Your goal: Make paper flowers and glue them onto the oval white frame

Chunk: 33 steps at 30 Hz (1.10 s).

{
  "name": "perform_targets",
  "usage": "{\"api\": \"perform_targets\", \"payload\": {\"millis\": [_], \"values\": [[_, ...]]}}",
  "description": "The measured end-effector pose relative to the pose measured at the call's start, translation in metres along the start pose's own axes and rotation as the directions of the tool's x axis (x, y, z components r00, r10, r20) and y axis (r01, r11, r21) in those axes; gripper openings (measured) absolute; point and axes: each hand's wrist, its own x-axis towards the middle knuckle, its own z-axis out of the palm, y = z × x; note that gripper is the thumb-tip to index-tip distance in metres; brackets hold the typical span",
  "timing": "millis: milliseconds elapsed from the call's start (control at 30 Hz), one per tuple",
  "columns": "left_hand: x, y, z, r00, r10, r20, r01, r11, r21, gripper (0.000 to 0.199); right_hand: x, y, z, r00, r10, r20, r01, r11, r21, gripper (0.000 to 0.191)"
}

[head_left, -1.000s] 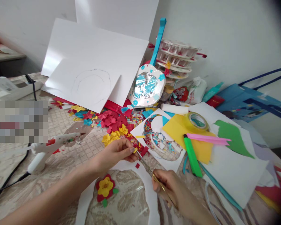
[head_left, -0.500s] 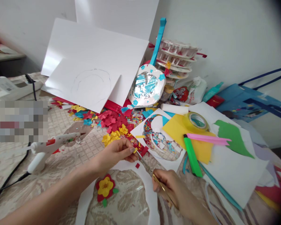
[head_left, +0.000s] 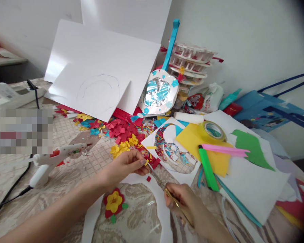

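My left hand (head_left: pixel 131 164) pinches a small piece of yellow paper (head_left: pixel 146 162) between thumb and fingers. Closed around gold-coloured scissors (head_left: pixel 176 201), my right hand (head_left: pixel 181 199) points their tips at that paper, touching or nearly so. Below both hands lies a wavy white paper ring (head_left: pixel 164 216), and a small red paper square (head_left: pixel 148 179) rests by its upper edge. Inside the ring sits a red and yellow paper flower (head_left: pixel 114 202) with green leaves. Piles of red paper flowers (head_left: pixel 121 130) and yellow paper flowers (head_left: pixel 120 148) lie beyond my left hand.
At the left is a white glue gun (head_left: pixel 53 158) with a black cord. White boards (head_left: pixel 103 60) lean at the back beside a round decorated fan (head_left: pixel 158 91). On the right lie yellow paper (head_left: pixel 190 138), clear tape (head_left: pixel 212 131), a green marker (head_left: pixel 208 168) and white sheets (head_left: pixel 253 189).
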Motion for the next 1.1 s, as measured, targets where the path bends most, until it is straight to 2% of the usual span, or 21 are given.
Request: {"api": "perform_targets", "payload": {"millis": [433, 733, 933, 1100], "values": [[0.0, 0.002, 0.0, 1.0, -0.025, -0.007, 0.025, 0.999, -0.022, 0.03, 0.001, 0.001, 0.0, 0.999, 0.031, -0.013, -0.03, 0.999, 0.022, 0.028], [0.001, -0.001, 0.0, 1.0, -0.028, 0.006, 0.029, 0.998, -0.055, 0.032, -0.001, 0.0, -0.003, 0.997, -0.07, 0.041, 0.07, 0.998, -0.002, 0.051], [0.002, 0.0, -0.001, 0.999, -0.031, 0.008, 0.031, 0.999, -0.043, 0.032, -0.004, -0.016, -0.004, 1.0, -0.005, -0.004, 0.005, 1.0, -0.023, 0.051], [0.001, 0.0, -0.001, 1.0, -0.031, 0.0, 0.031, 0.999, -0.032, 0.03, -0.003, -0.011, -0.004, 1.0, 0.01, -0.013, -0.01, 1.0, -0.008, 0.047]]}}
